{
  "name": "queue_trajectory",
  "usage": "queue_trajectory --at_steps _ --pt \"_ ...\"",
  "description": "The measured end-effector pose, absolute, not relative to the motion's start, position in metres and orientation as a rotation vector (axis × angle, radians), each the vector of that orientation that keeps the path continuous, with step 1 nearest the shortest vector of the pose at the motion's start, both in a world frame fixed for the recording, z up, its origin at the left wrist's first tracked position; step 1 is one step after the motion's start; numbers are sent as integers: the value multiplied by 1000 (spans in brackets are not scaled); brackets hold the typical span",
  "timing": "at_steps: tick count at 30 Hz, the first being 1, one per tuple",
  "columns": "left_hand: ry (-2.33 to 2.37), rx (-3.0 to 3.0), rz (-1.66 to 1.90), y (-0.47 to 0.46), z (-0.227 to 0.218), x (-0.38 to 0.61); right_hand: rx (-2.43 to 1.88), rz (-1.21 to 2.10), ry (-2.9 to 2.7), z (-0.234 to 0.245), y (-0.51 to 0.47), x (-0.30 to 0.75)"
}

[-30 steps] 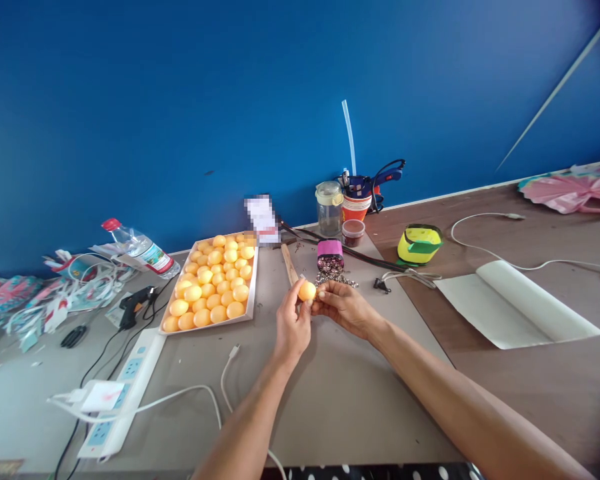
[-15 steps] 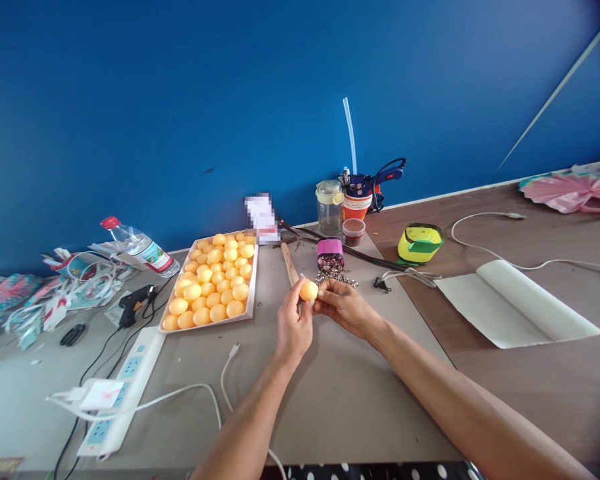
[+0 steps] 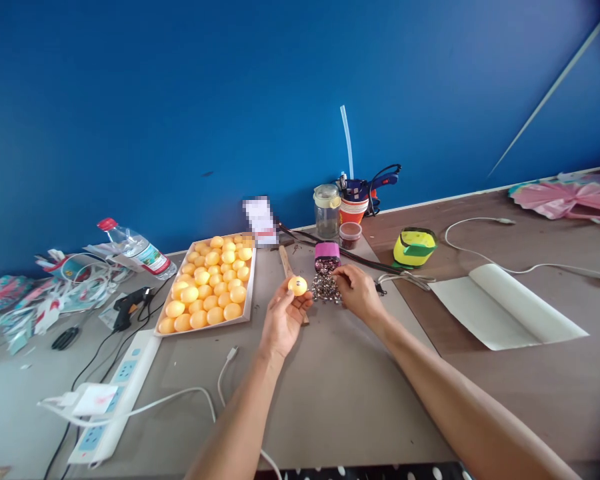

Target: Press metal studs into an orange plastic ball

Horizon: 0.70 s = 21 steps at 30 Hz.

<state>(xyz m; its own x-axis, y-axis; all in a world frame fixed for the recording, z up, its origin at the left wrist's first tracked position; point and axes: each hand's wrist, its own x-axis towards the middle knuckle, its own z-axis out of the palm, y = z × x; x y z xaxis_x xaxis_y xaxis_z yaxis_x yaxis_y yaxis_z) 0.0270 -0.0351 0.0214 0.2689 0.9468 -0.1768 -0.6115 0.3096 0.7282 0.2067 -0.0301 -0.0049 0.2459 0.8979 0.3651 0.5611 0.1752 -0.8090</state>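
Observation:
My left hand (image 3: 283, 317) is closed on an orange ping-pong ball (image 3: 297, 287), with a small shiny metal piece showing on the side that faces me. My right hand (image 3: 359, 293) is at the edge of a pile of small shiny metal pieces (image 3: 324, 288). Its thumb and fingertips are pinched together, and whatever is between them is too small to make out. The pile spills from a pink container (image 3: 327, 252) lying on its side. Under and behind my left hand lies a tool with a wooden handle (image 3: 286, 261). More orange balls fill a shallow white box (image 3: 251, 300) to the left.
A power strip (image 3: 123, 390) with cables and a glue gun (image 3: 129, 308) lie left. A plastic bottle (image 3: 143, 250) leans behind them. At the back stand a clear jar (image 3: 327, 213) and paper cups (image 3: 353, 211). A yellow-green container (image 3: 415, 247) and paper sheet (image 3: 505, 310) are right.
My right hand has left the ball and moved right to the metal pieces. My left hand has shifted slightly left and turned the ball, so its metal piece shows.

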Motion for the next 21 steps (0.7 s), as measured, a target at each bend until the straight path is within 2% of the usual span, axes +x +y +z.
queue_trajectory --at_steps 4,21 --pt "659 553 1159 -33 21 24 -1512 273 -1635 -10 -32 209" --pt "581 627 1117 -37 28 21 -1772 214 -2135 4 -42 193"
